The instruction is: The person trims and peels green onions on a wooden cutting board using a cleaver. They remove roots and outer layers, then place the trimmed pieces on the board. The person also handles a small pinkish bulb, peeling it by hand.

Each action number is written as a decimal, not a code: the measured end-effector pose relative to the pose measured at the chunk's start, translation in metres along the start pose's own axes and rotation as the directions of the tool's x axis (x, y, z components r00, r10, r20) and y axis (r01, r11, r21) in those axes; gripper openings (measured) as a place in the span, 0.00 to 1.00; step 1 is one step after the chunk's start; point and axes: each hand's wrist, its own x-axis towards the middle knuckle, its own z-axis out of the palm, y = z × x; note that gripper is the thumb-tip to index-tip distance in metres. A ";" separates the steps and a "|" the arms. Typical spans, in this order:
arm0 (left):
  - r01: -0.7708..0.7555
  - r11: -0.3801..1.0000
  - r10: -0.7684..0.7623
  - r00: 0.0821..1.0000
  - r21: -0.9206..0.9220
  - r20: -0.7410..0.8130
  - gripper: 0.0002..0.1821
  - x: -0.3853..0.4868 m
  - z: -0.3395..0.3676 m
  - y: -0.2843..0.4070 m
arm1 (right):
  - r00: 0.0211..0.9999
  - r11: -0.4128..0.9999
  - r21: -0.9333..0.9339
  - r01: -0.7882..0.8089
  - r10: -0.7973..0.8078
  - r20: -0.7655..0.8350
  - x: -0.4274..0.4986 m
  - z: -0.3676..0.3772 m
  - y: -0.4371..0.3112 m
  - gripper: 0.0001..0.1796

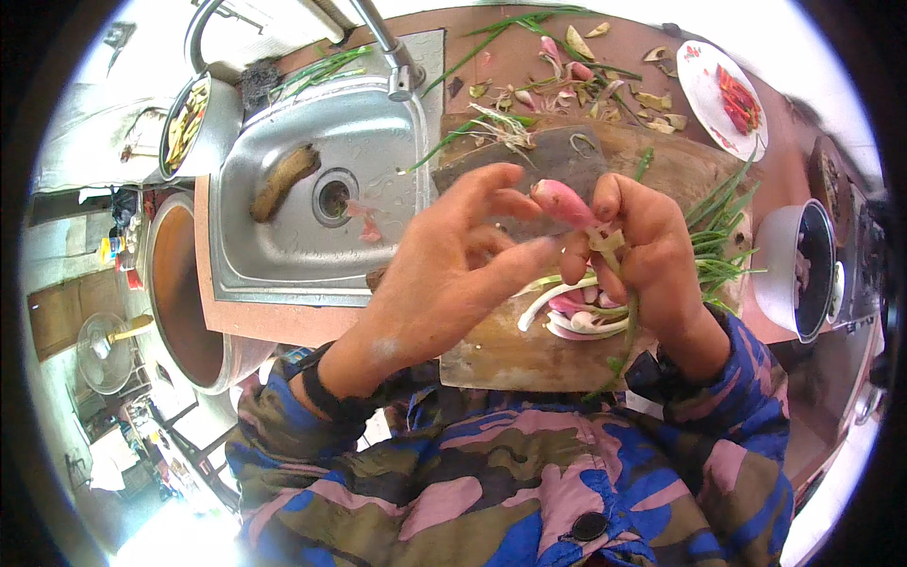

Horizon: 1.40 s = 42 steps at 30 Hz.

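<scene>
A pink spring onion bulb (pixel 562 201) is gripped by its stem in my right hand (pixel 648 248), above a wooden chopping board (pixel 496 354). My left hand (pixel 453 269) is beside the bulb with its fingers apart; whether a fingertip touches it cannot be told. Under my hands lies a bunch of white and pink spring onions (pixel 577 322), whose green tops (pixel 719 241) spread to the right. A wide dark knife blade (pixel 545 159) rests flat on the board behind my hands, with trimmed roots (pixel 506 131) on it.
Left of the board is a steel sink (pixel 297 248) with a faucet (pixel 402 78) and a brown, elongated object (pixel 285 183). Peelings (pixel 567 85) litter the counter behind. A plate (pixel 698 92) with sliced red peppers and a metal pot (pixel 786 269) stand right; another pot (pixel 223 120) stands left.
</scene>
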 end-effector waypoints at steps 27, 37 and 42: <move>0.039 0.946 -0.057 0.997 -0.323 -0.045 0.10 0.008 -0.027 -0.020 | 0.999 0.988 -0.153 0.013 -0.021 -0.047 0.031 0.043 0.021 0.07; 0.133 0.716 -0.197 0.980 -0.685 -0.016 0.09 0.012 -0.042 -0.023 | 0.999 0.998 0.058 -0.036 0.036 0.001 0.044 0.030 0.020 0.06; 0.035 0.576 -0.097 0.995 -0.817 -0.025 0.06 0.015 -0.060 -0.025 | 0.999 0.999 -0.021 -0.041 0.042 0.030 0.048 0.022 0.024 0.09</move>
